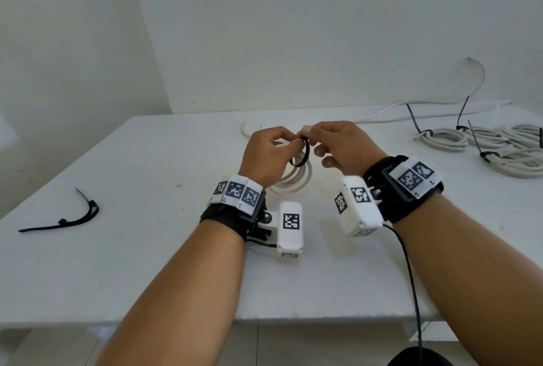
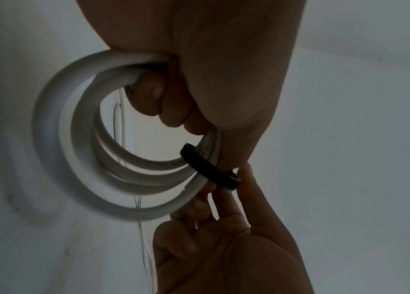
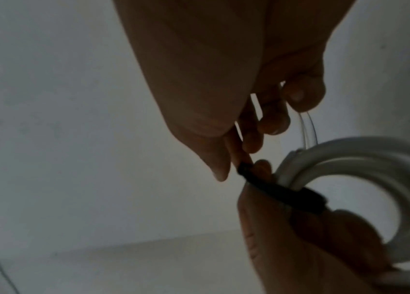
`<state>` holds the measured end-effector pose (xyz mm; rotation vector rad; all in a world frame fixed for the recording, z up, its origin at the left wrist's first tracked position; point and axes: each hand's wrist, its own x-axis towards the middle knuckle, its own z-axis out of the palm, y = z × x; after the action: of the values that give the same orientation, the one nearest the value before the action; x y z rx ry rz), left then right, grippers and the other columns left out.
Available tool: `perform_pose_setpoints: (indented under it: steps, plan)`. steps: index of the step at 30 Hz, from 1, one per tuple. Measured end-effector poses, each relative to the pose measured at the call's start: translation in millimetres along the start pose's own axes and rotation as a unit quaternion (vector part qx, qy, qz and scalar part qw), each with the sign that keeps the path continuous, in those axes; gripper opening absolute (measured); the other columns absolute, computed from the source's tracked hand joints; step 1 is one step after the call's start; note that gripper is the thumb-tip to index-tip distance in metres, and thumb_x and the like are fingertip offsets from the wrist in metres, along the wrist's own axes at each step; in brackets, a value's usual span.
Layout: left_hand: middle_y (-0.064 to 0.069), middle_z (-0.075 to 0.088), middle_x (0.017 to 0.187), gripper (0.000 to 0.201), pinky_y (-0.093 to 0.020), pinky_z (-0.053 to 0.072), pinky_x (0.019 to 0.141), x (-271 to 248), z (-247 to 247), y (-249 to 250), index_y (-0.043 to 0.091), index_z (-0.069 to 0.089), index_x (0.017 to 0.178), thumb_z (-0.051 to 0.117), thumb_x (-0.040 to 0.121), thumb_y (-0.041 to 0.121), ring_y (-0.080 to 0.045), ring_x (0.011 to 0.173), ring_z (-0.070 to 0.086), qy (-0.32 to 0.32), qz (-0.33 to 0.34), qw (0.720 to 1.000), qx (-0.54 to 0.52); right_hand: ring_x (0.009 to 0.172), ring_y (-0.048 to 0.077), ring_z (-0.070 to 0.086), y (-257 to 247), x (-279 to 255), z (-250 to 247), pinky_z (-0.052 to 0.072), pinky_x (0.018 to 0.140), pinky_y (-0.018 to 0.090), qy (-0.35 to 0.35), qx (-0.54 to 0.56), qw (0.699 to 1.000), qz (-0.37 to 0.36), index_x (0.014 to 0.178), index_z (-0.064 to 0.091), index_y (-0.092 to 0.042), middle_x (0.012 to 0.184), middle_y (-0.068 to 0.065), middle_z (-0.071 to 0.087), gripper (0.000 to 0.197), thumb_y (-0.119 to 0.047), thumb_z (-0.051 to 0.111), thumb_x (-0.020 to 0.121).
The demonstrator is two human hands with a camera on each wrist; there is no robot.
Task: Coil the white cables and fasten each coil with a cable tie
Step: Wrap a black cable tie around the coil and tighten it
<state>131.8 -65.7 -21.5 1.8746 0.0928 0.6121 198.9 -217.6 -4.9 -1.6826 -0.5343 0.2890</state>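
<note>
A white cable coil (image 1: 295, 177) hangs above the white table (image 1: 147, 262), held up near the middle. My left hand (image 1: 269, 154) grips the coil (image 2: 78, 147) with curled fingers. A black cable tie (image 1: 302, 151) loops around the coil's strands (image 2: 209, 168). My right hand (image 1: 335, 142) pinches the tie's end (image 3: 246, 172) between thumb and forefinger, right beside the coil (image 3: 365, 159). The fingertips of both hands meet at the tie. The tie's head is partly hidden by fingers.
A spare black cable tie (image 1: 67, 217) lies on the table at the left. Several tied white coils (image 1: 482, 142) lie at the far right, with a loose white cable (image 1: 411, 107) along the back edge. A black wire (image 1: 411, 277) trails from my right wrist.
</note>
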Motion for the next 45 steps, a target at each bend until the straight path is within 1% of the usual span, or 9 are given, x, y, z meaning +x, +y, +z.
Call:
perform_pose_setpoints:
  steps: [5,12,19,25,28,30,34,41,45]
  plan:
    - [0.005,0.064,0.057,0.012,-0.014,0.032,0.043,-4,5,4,0.013,0.070,0.075,0.069,0.087,0.013,-0.002,0.039,0.044,-0.033,-0.029,0.998,-0.034,0.069,0.018,0.056,-1,2,-5,0.039,0.053,0.025,-0.032,0.141,0.987,0.072,0.090,0.075,-0.009,0.086,0.006,0.067,0.014,-0.017,0.065,0.093]
    - [0.010,0.056,0.047,0.010,-0.015,0.029,0.042,-6,5,4,0.008,0.069,0.080,0.067,0.089,0.012,-0.003,0.036,0.038,-0.065,-0.028,0.997,-0.042,0.056,0.011,0.046,3,3,-10,0.032,0.046,0.020,-0.068,0.198,0.968,0.137,0.085,0.062,-0.007,0.075,0.005,0.054,0.013,-0.015,0.062,0.095]
    - [-0.008,0.039,0.056,0.023,-0.021,0.024,0.042,-7,8,4,0.012,0.070,0.070,0.066,0.090,0.024,-0.014,0.044,0.025,-0.101,-0.056,0.990,-0.079,0.053,0.009,0.050,7,8,-22,0.027,0.052,0.022,0.027,0.268,0.950,0.158,0.085,0.058,-0.010,0.067,0.001,0.052,0.014,-0.016,0.063,0.096]
    - [0.003,0.030,0.047,0.034,-0.022,0.023,0.043,-7,11,4,0.017,0.062,0.060,0.066,0.092,0.025,-0.014,0.042,0.023,-0.056,-0.085,0.987,-0.120,0.053,0.014,0.054,8,8,-8,0.038,0.039,0.022,0.061,0.218,0.965,0.130,0.090,0.063,-0.008,0.075,0.004,0.059,0.020,-0.027,0.067,0.094]
    - [0.002,0.031,0.049,0.032,-0.021,0.024,0.041,-5,8,3,0.014,0.061,0.063,0.066,0.092,0.024,-0.014,0.043,0.024,-0.041,-0.099,0.984,-0.139,0.067,0.021,0.065,9,5,2,0.057,0.065,0.036,-0.039,0.162,0.975,0.147,0.093,0.070,-0.009,0.083,0.005,0.071,0.030,-0.038,0.067,0.092]
    - [0.001,0.031,0.052,0.033,-0.022,0.023,0.042,-5,7,1,0.015,0.059,0.062,0.067,0.092,0.024,-0.014,0.045,0.024,-0.040,-0.106,0.983,-0.141,0.076,0.021,0.067,11,8,2,0.056,0.077,0.037,-0.026,0.181,0.975,0.124,0.095,0.069,-0.009,0.090,0.009,0.072,0.023,-0.030,0.072,0.089]
    - [0.003,0.029,0.052,0.034,-0.022,0.022,0.041,-5,13,-1,0.017,0.059,0.060,0.065,0.093,0.024,-0.013,0.044,0.022,-0.050,-0.126,0.980,-0.143,0.065,0.015,0.064,10,10,-12,0.051,0.057,0.021,0.050,0.226,0.972,0.047,0.087,0.063,-0.011,0.079,0.009,0.069,0.015,-0.008,0.077,0.084]
    - [0.008,0.025,0.050,0.020,-0.023,0.018,0.043,-8,13,5,0.005,0.065,0.093,0.059,0.098,0.024,-0.009,0.041,0.020,-0.100,-0.139,0.967,-0.190,0.066,0.016,0.065,6,6,-14,0.054,0.065,0.025,0.079,0.164,0.983,0.013,0.087,0.070,-0.008,0.079,0.009,0.072,0.013,-0.011,0.081,0.081]
    - [0.008,0.023,0.049,0.028,-0.022,0.017,0.042,-11,16,10,0.010,0.050,0.075,0.058,0.098,0.024,-0.009,0.040,0.017,-0.129,-0.120,0.958,-0.224,0.064,0.017,0.063,6,6,-15,0.054,0.063,0.024,0.119,0.197,0.973,0.006,0.085,0.069,-0.007,0.079,0.011,0.071,0.014,-0.009,0.082,0.080]
